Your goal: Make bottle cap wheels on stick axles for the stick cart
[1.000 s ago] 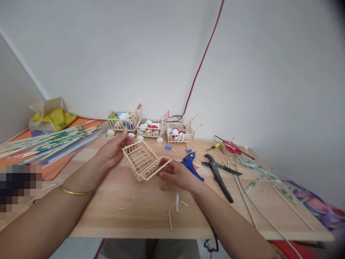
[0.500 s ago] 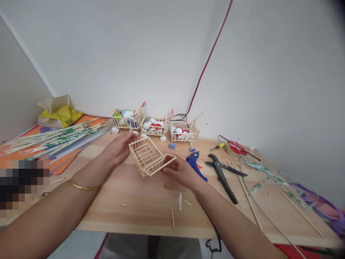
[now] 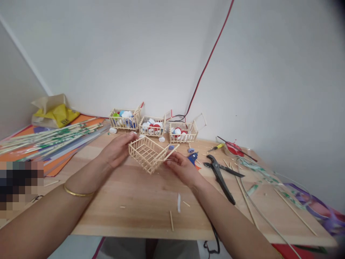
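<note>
A small cart basket made of thin wooden sticks [image 3: 148,154], with a stick handle at its right end, is held tilted above the table between my hands. My left hand [image 3: 118,149] is at the basket's left end, fingers partly hidden behind it. At the handle end, my right hand [image 3: 180,165] pinches the sticks between thumb and fingers. No wheels show on this basket. Behind it stand three similar stick carts: a left one [image 3: 125,120], a middle one [image 3: 152,126] and a right one [image 3: 183,132], each filled with colourful bottle caps.
Right of my right hand lie a blue glue gun [image 3: 193,158], black-handled pliers [image 3: 219,178] and a yellow-handled tool [image 3: 217,146]. Bundled wooden sticks [image 3: 64,138] and a yellow bag [image 3: 56,113] are at the left. Stick offcuts [image 3: 171,220] lie near the front edge.
The stick basket has turned and tipped, so its near side and right corner now show more. Both hands stay on it, the right one slightly higher.
</note>
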Demonstrator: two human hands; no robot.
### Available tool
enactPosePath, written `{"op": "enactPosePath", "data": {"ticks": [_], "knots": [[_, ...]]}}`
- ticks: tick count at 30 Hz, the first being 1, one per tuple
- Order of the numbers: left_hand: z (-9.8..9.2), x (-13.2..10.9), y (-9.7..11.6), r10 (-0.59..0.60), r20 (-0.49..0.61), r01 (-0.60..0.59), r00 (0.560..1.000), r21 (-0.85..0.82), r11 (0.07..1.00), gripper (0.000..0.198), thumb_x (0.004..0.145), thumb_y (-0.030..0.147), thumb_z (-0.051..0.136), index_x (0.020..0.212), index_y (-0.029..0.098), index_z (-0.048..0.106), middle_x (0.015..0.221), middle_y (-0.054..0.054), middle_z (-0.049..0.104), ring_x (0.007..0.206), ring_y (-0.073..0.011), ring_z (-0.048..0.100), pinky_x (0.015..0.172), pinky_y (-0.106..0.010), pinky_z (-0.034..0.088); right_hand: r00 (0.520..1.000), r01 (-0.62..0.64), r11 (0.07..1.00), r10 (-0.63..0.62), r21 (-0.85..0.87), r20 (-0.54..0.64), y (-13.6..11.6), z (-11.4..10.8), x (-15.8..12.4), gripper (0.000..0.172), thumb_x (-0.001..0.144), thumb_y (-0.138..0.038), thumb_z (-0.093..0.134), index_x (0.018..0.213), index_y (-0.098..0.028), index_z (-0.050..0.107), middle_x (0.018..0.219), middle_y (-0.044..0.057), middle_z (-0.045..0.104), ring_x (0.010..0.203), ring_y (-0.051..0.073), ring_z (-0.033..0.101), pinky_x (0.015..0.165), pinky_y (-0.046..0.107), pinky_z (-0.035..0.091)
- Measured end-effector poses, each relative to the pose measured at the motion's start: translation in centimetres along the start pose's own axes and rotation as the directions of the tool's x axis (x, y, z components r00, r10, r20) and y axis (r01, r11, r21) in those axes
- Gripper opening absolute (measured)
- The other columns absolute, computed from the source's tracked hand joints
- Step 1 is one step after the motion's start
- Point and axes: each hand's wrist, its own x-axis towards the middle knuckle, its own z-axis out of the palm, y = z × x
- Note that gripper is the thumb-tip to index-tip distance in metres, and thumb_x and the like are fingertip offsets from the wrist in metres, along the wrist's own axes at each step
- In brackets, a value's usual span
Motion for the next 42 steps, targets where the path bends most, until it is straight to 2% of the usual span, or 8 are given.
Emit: {"op": "enactPosePath", "data": {"ticks": [6,11,15,21,27,32,36,42], "knots": [[0.4,-0.2,-0.3,0.019,0.005,-0.019,1.0,0.025,1.0,0.021,0.072,0.033,0.071,0.084,0.016,0.067,0.081,-0.003,0.066,0.072,-0.0152,0.058,0.065,-0.025,0.046,1.0,-0.022,0.999,0.022,0.046,-0.012,0.2,-0.1,0.1,0.035,0.076,-0.035,0.068,0.108,-0.023,0.06,0.113,0.006,0.065,0.104,0.017,0.06,0.098,0.037,0.043],[1.1,-1.1,-0.6,0.028,-0.073,-0.018,0.997,0.134,0.991,0.028,0.072,0.039,0.071,0.085,0.016,0.062,0.081,-0.002,0.065,0.069,-0.0147,0.059,0.063,-0.026,0.045,1.0,-0.025,0.997,0.023,0.066,0.017,0.3,-0.1,0.3,0.034,0.078,-0.039,0.066,0.108,-0.023,0.06,0.114,0.006,0.065,0.107,0.02,0.06,0.097,0.04,0.044],[1.9,-1.9,-0.6,0.007,-0.149,0.022,0.989,0.196,0.98,0.034,0.067,0.043,0.074,0.082,0.017,0.058,0.071,0.001,0.062,0.06,-0.0134,0.056,0.056,-0.024,0.042,0.999,-0.054,0.992,0.053,0.11,0.012,0.0,0.1,0.3,0.035,0.077,-0.042,0.067,0.104,-0.021,0.062,0.109,0.006,0.066,0.103,0.019,0.062,0.098,0.039,0.042],[2.6,-2.6,0.4,-0.07,-0.242,0.145,0.968,0.307,0.941,0.045,0.058,0.045,0.079,0.088,0.019,0.058,0.072,0.001,0.06,0.056,-0.0132,0.054,0.049,-0.023,0.039,0.996,-0.09,0.979,0.09,0.185,0.008,-1.0,0.5,0.2,0.035,0.073,-0.046,0.07,0.098,-0.022,0.062,0.105,0.007,0.067,0.098,0.021,0.063,0.095,0.04,0.045],[1.1,-2.3,2.4,-0.229,-0.155,0.275,0.961,0.446,0.852,0.037,0.058,0.047,0.079,0.072,0.017,0.062,0.065,-0.001,0.06,0.054,-0.0138,0.053,0.045,-0.021,0.039,0.997,-0.07,0.987,0.072,0.148,-0.008,-1.0,0.4,0.5,0.036,0.075,-0.05,0.067,0.098,-0.023,0.064,0.105,0.006,0.067,0.095,0.02,0.063,0.087,0.036,0.049],[-0.3,-1.6,2.7,-0.288,-0.109,0.303,0.952,0.486,0.82,0.03,0.058,0.043,0.079,0.061,0.018,0.062,0.059,-0.001,0.056,0.055,-0.0148,0.054,0.048,-0.024,0.047,0.996,-0.088,0.985,0.088,0.149,0.01,-0.6,0.1,0.6,0.035,0.079,-0.048,0.063,0.104,-0.024,0.064,0.112,0.006,0.066,0.1,0.02,0.062,0.088,0.034,0.049],[-0.1,-1.7,3.3,-0.35,-0.106,0.349,0.931,0.546,0.762,0.031,0.056,0.044,0.079,0.066,0.018,0.067,0.063,-0.005,0.061,0.058,-0.0186,0.058,0.05,-0.028,0.051,0.995,-0.096,0.974,0.094,0.207,0.02,-0.3,-0.1,0.6,0.035,0.08,-0.047,0.063,0.106,-0.023,0.064,0.11,0.007,0.066,0.099,0.02,0.063,0.087,0.034,0.049],[0.1,-2.1,4.0,-0.424,-0.027,0.348,0.905,0.619,0.704,0.03,0.052,0.044,0.081,0.054,0.019,0.064,0.052,-0.006,0.061,0.047,-0.0187,0.057,0.044,-0.028,0.048,0.993,-0.119,0.969,0.112,0.217,0.048,-0.6,0.1,0.6,0.038,0.079,-0.05,0.063,0.105,-0.023,0.064,0.109,0.006,0.067,0.1,0.02,0.062,0.091,0.035,0.047]]}}
